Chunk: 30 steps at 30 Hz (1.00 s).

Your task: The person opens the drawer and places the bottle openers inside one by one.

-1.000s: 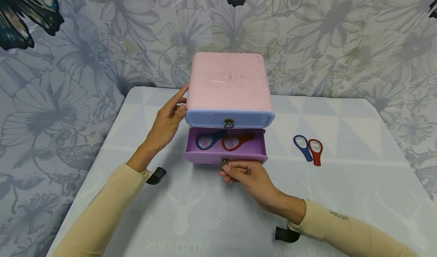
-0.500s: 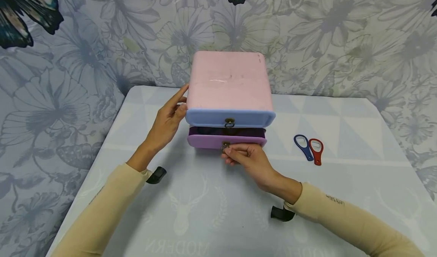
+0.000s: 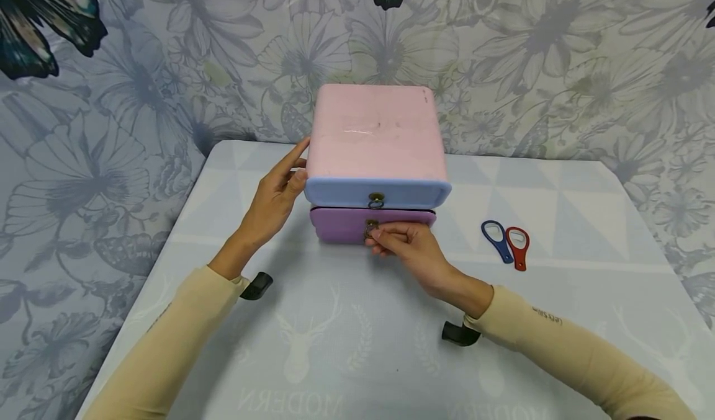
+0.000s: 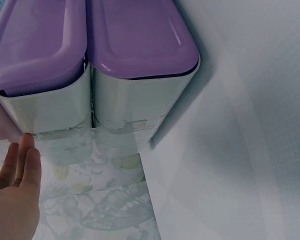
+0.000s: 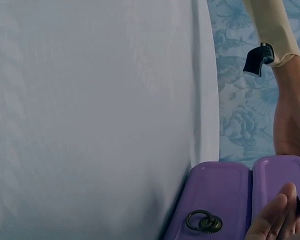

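Note:
A small drawer cabinet [image 3: 377, 134] with a pink top and a blue top drawer front [image 3: 341, 193] stands on the table. Below the blue front, a purple drawer [image 3: 343, 224] is almost fully in; a narrow gap shows behind its front in the left wrist view. My right hand [image 3: 410, 246] pinches this drawer's metal ring pull [image 3: 369, 229] between thumb and fingers. Against the cabinet's left side rests my left hand [image 3: 274, 196], fingers extended. Another purple drawer [image 5: 215, 185] with its own ring [image 5: 196, 220] lies beneath, seen in the wrist views.
Right of the cabinet lie a blue loop-headed item [image 3: 496, 241] and a red one [image 3: 518, 248], each with a short handle. The pale patterned table [image 3: 558, 234] ends at a flower-print wall covering [image 3: 530, 66] behind.
The purple drawer has slid in from pulled out, hiding the blue and red items inside it. My right hand moved away from me with its ring; the left hand stayed put.

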Motion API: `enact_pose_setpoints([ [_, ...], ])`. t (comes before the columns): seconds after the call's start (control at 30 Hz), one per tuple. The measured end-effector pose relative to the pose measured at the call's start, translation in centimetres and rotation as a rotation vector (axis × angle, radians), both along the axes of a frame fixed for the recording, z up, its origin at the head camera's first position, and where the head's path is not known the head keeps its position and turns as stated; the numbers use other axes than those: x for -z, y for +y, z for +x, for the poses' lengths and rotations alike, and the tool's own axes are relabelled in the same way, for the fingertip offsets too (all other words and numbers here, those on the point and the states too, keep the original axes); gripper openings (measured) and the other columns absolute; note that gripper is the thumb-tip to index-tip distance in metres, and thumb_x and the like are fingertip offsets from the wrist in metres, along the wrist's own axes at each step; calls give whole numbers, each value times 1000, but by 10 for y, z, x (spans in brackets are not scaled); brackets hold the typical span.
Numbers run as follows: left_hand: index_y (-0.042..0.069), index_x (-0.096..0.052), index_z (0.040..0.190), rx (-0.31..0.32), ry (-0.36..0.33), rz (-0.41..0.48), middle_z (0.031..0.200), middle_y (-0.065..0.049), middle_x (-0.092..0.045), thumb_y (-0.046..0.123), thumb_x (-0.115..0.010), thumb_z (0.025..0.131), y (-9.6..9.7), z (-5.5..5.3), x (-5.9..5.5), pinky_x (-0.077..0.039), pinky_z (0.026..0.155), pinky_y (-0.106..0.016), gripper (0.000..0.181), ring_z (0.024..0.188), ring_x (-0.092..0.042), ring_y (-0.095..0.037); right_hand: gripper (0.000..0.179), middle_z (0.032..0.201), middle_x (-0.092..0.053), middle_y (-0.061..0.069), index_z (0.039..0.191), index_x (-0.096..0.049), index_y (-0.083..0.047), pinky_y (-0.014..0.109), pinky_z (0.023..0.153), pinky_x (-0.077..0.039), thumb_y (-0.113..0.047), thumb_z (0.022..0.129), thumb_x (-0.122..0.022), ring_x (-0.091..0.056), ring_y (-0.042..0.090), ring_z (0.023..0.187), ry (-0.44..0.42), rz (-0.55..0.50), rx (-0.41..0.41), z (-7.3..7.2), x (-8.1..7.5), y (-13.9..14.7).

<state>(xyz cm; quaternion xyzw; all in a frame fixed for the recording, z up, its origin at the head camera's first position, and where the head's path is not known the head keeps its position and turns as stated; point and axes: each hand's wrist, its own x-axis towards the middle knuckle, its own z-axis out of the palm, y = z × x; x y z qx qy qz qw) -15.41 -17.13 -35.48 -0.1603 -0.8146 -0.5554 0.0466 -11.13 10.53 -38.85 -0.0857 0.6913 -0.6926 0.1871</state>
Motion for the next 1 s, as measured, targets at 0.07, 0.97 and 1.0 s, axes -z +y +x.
enact_pose_setpoints([
  [0.07, 43, -29, 156, -1, -2, 2, 139, -10, -52, 64, -42, 100, 0, 0, 0, -41, 92, -43, 62, 116, -57, -24, 26, 100, -77, 7, 116, -67, 10, 37, 86, -57, -10, 100, -61, -73, 15, 91, -2, -2, -2, -2, 0, 0],
  [0.97, 42, -27, 157, 87, 4, 67, 141, -11, -48, 68, -58, 90, -4, -2, 4, -40, 107, -45, 78, 117, -56, -26, 35, 120, -69, 23, 127, -62, 10, 38, 91, -56, -11, 99, -63, -73, 19, 100, -37, 95, -7, 9, 31, 13],
  [1.0, 42, -26, 157, 97, -2, 73, 141, -10, -47, 63, -63, 89, -4, -1, 4, -39, 109, -44, 80, 118, -55, -26, 36, 122, -68, 24, 128, -62, 10, 37, 92, -56, -11, 99, -63, -72, 20, 102, -34, 102, -7, 9, 33, 13],
])
